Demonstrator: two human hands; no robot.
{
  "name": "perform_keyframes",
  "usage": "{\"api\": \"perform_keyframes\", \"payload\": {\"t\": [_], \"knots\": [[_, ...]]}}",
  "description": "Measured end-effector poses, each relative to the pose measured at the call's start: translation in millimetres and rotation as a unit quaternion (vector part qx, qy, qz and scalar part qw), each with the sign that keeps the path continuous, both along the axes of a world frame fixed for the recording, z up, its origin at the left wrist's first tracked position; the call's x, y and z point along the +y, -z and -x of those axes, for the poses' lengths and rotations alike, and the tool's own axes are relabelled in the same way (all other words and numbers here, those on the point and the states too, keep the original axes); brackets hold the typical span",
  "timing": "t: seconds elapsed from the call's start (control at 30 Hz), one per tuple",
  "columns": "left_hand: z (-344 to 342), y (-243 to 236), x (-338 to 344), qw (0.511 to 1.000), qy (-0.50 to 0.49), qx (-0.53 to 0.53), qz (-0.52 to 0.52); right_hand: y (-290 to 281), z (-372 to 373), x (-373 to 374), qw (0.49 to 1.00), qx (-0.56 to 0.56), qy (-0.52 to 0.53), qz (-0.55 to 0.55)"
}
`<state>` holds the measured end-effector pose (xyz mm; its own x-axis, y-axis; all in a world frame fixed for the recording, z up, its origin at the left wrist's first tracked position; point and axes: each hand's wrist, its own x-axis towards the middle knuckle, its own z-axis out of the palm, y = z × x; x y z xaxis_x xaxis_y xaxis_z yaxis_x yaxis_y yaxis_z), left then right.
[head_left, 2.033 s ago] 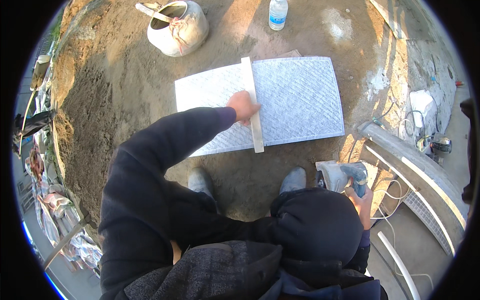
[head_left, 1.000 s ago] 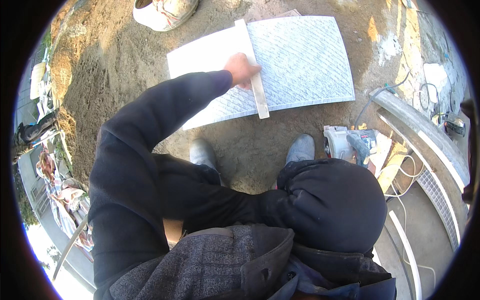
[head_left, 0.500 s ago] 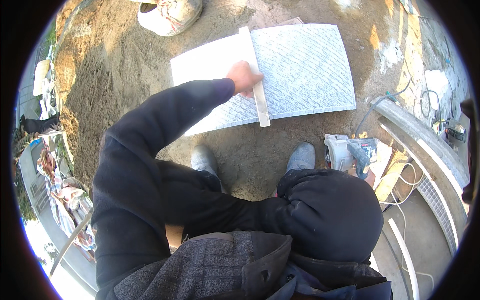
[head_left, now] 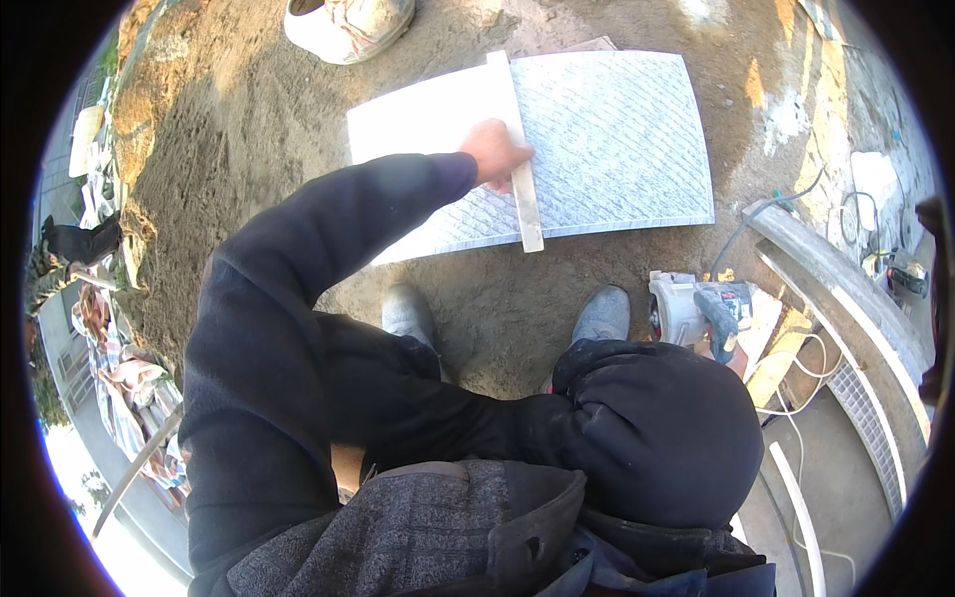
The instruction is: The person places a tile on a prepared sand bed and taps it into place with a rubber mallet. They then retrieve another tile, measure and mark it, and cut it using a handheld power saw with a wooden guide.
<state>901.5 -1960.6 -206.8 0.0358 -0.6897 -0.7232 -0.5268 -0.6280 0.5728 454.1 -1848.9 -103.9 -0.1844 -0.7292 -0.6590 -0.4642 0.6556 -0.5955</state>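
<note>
The right hand [head_left: 734, 353] is mostly hidden behind a dark hood [head_left: 657, 433], so its grip on the power cutter [head_left: 696, 308] cannot be told. Beyond the left hand [head_left: 494, 154], a pale bucket [head_left: 348, 25] is cut off by the top edge.

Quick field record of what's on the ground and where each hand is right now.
surface: sandy dirt ground
workpiece: large grey textured stone tile, lying flat
guide: narrow pale straight strip, laid across the tile
left hand: pressing on the strip
right hand: mostly hidden, at the grey handheld power cutter
feet: two grey shoes just short of the tile
far edge: white bucket
</note>
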Motion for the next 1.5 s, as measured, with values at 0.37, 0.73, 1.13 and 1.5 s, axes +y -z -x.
{"api": "perform_keyframes", "payload": {"t": [0.37, 0.73, 1.13, 1.5], "knots": [[0, -3, 0, 1.000, 0.000, 0.006, -0.003, 8, 7, 2, 0.997, 0.018, -0.052, 0.051], [-13, -5, -11, 0.997, 0.025, -0.078, 0.012, 2, 0, 33, 0.997, 0.007, -0.064, 0.031], [-36, -10, 9, 0.990, -0.018, 0.134, 0.033, 6, -2, 40, 0.998, 0.000, -0.054, 0.029], [-33, -11, 20, 0.995, 0.085, -0.055, -0.025, 3, 3, 27, 0.999, -0.005, -0.042, 0.021]]}}
